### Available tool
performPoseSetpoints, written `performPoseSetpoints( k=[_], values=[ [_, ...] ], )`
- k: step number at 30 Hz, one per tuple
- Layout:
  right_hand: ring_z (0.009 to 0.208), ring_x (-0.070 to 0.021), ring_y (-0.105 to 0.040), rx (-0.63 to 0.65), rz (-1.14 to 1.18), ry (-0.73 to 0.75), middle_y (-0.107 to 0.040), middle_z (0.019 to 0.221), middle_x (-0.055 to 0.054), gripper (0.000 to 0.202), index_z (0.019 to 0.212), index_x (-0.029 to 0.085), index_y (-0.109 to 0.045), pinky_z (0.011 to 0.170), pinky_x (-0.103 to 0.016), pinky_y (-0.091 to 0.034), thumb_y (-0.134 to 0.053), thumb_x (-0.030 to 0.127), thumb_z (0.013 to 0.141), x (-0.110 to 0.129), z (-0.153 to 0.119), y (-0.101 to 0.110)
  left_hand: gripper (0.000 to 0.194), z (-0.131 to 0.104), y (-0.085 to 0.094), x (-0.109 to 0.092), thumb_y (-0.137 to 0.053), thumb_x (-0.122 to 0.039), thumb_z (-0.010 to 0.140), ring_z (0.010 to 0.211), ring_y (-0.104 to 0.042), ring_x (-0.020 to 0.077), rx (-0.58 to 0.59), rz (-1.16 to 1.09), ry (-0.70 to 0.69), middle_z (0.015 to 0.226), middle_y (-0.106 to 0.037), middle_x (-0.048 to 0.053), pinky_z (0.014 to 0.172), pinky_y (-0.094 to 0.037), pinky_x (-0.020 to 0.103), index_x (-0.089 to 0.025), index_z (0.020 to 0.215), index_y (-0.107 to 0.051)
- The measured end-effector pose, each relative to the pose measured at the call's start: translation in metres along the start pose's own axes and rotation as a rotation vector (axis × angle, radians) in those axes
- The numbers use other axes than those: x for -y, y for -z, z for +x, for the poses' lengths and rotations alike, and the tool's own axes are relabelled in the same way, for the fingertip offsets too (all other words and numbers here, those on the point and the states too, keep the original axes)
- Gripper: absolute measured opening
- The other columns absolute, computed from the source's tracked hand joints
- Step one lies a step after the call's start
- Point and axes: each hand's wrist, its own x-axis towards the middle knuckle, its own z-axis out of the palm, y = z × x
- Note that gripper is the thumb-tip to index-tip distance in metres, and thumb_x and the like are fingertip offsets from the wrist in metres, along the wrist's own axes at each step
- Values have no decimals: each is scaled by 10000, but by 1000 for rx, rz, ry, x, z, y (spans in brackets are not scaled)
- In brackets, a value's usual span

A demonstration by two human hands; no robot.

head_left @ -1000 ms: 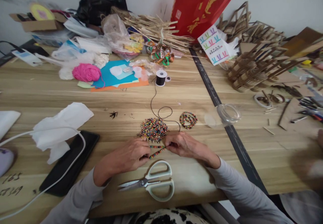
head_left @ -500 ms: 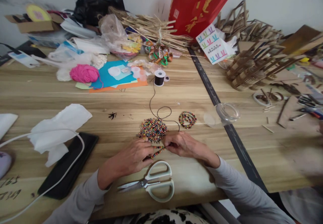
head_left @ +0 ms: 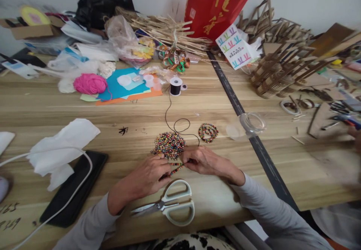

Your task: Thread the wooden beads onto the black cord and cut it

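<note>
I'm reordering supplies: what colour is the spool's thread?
Black thread, best seen in the head view.

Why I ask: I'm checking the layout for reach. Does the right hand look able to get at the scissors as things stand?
Probably yes: the scissors lie close to the right hand, with nothing seen on top. That hand seems to pinch the strand, though, so it may need freeing first.
</note>
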Motion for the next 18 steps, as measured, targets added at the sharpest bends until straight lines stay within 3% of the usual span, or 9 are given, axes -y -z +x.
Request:
performPoseSetpoints(
  k=[18],
  values=[
    [772, -134, -557, -5, 16, 28, -613, 809, -15, 123, 790, 176, -547, 698, -227, -400, -539, 71, 853, -6, 0, -3, 258, 4, -9, -1, -426, -233, 985, 736, -579, 192, -115, 89, -61, 749, -649, 36, 801, -448, 348, -176, 844, -634]
  ],
)
